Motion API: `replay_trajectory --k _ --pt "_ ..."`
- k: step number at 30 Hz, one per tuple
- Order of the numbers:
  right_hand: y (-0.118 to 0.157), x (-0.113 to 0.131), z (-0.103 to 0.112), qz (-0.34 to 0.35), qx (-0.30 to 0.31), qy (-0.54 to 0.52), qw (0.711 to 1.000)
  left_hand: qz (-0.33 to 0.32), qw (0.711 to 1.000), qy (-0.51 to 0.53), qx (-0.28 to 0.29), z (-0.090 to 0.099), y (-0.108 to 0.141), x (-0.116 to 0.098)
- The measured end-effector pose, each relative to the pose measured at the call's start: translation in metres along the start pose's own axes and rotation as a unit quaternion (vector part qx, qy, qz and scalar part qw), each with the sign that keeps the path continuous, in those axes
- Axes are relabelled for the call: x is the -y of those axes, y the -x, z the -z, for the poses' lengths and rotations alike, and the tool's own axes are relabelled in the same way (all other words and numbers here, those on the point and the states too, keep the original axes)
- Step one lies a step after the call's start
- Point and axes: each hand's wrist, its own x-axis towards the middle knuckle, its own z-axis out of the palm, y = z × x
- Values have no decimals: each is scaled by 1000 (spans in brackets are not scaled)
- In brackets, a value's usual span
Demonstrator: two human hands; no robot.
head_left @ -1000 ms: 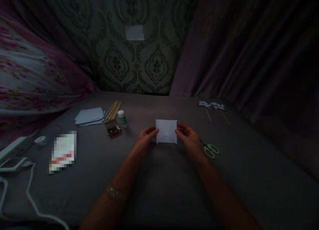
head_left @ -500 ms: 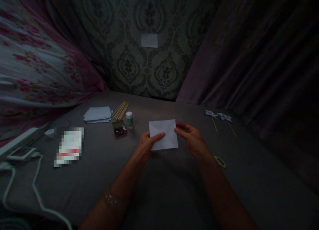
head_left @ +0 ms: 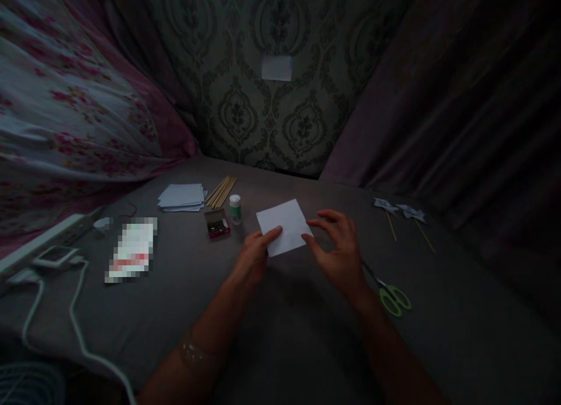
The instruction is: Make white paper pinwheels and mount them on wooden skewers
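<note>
A square sheet of white paper (head_left: 287, 224) is held above the grey cloth, tilted with one corner pointing up. My left hand (head_left: 258, 250) pinches its left lower side, thumb on top and fingers underneath. At the right corner is my right hand (head_left: 335, 241), its thumb and index finger spread a little, the fingertips at the paper's edge. Whether the right fingertips grip the paper is hard to tell. Beyond the left hand stand a small white-capped bottle (head_left: 235, 210) and an open little box (head_left: 217, 225) with small metallic pieces inside.
White sheets (head_left: 182, 197) and wooden sticks (head_left: 221, 191) lie at the back left. Green-handled scissors (head_left: 394, 298) rest right of my right forearm. Two paper pinwheels (head_left: 412, 213) on sticks lie at the right. A power strip (head_left: 48, 241) with cables is at the left.
The paper has turned so that a corner points up. My right fingers have spread at its edge. The view has shifted left, and more of the scissors shows.
</note>
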Motion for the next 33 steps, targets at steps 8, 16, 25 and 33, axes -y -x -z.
replay_trajectory --k 8,16,25,33 --pt "23 16 -20 187 62 94 976 -36 998 34 -25 0 0 -2" --pt "24 16 -24 193 38 106 975 -37 999 25 -26 0 -1 0" --pt "24 14 -23 171 39 85 981 -38 999 16 -17 -1 2 -1" --pt "19 16 -19 46 33 -2 998 -65 998 1 5 -2 5 1"
